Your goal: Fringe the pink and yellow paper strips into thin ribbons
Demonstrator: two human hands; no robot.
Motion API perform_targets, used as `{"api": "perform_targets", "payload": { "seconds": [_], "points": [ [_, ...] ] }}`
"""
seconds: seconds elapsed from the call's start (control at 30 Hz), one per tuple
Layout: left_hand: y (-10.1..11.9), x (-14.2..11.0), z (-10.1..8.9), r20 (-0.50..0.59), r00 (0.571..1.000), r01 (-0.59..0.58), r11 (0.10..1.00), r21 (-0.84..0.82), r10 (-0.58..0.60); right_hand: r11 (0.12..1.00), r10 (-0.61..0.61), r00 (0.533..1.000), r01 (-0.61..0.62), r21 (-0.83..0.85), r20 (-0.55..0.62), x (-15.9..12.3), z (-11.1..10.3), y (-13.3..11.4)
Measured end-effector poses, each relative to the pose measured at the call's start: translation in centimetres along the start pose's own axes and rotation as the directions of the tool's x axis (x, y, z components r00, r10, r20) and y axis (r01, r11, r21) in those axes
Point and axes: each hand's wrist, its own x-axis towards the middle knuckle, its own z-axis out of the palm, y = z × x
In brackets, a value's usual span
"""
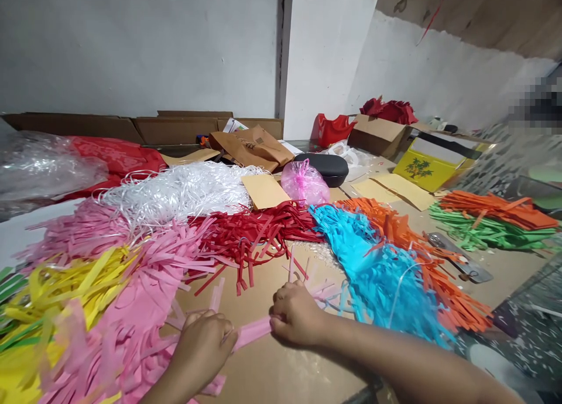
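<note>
My left hand and my right hand are both closed on the two ends of a bundle of pink paper strips, held low over the brown cardboard surface. A big heap of pink strips lies right beside my left hand, with yellow strips further left. Red strips lie just beyond my hands. Blue strips and orange strips spread to the right of my right hand.
White shredded strips, a tan envelope, a pink mesh pouch and a black case lie further back. Green and orange strips are at far right, a metal tool near them. Cardboard boxes stand by the wall.
</note>
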Motion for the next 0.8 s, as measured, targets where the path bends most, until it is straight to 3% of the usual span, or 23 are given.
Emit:
{"api": "perform_targets", "payload": {
  "seconds": [0.23,0.3,0.4,0.47,0.53,0.63,0.7,0.8],
  "points": [
    [0.5,0.2,-0.4,-0.048,0.998,-0.025,0.998,0.053,0.028,1.000,0.003,0.998,-0.004,-0.006,-0.055,-0.7,-0.7,-0.5],
    [0.5,0.1,-0.4,-0.085,0.992,-0.092,0.994,0.065,0.098,0.992,-0.128,0.987,0.126,-0.031,-0.094,-1.0,-1.1,-0.5],
    [0.6,-0.3,0.0,-0.096,0.965,-0.235,0.968,0.085,0.242,0.926,-0.376,0.920,0.370,-0.073,-0.110,-1.3,-1.3,-0.1],
    [0.7,-0.6,0.6,-0.136,0.940,-0.298,0.948,0.112,0.312,0.889,-0.454,0.884,0.442,-0.123,-0.108,-1.3,-1.1,0.2],
    [0.9,-0.8,1.4,-0.267,0.894,-0.324,0.930,0.172,0.361,0.871,-0.484,0.868,0.465,-0.161,-0.110,-1.0,-0.8,0.5],
    [1.3,-0.7,2.5,-0.447,0.792,-0.324,0.907,0.268,0.415,0.915,-0.402,0.902,0.392,-0.094,-0.159,-0.6,-0.6,0.4],
    [1.5,-0.6,3.0,-0.479,0.766,-0.328,0.901,0.284,0.429,0.944,-0.331,0.924,0.325,-0.065,-0.192,-0.6,-0.6,-0.1],
    [1.3,-0.6,3.6,-0.495,0.743,-0.348,0.891,0.291,0.451,0.923,-0.365,0.914,0.330,-0.198,-0.176,-1.0,-0.4,-0.7]
  ]
}}
